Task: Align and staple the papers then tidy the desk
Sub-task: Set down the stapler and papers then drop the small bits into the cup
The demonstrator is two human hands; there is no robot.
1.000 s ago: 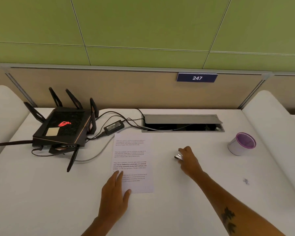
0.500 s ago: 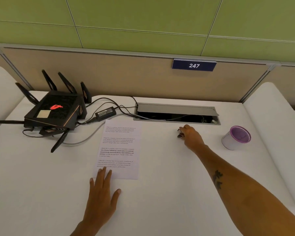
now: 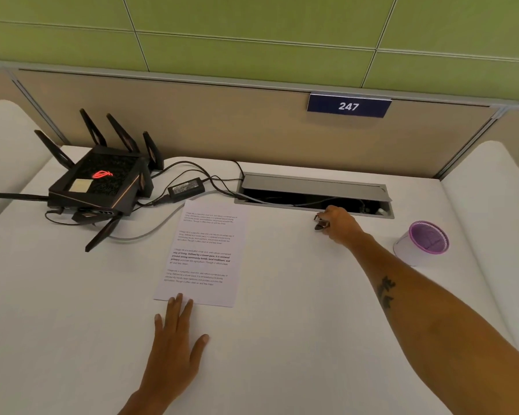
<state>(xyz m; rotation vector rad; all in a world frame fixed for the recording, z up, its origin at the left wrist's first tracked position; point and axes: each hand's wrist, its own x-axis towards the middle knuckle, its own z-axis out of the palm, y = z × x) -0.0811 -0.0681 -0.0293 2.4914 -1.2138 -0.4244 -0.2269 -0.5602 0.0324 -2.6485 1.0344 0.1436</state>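
A printed sheet of paper (image 3: 206, 253) lies flat on the white desk (image 3: 297, 339), left of centre. My left hand (image 3: 174, 345) rests open and flat on the desk, its fingertips touching the sheet's near edge. My right hand (image 3: 340, 224) is stretched out to the far side of the desk, just in front of the cable slot, and is closed on a small dark stapler (image 3: 320, 222), of which only the front end shows past my fingers.
A black router (image 3: 98, 182) with several antennas, its power brick (image 3: 187, 188) and cables fill the far left. An open grey cable slot (image 3: 313, 194) runs along the back. A white cup with a purple rim (image 3: 423, 242) stands at the right.
My right hand moved away from me with the stapler, from the middle of the desk up to the cable slot. My left hand slid back to the sheet's near edge.
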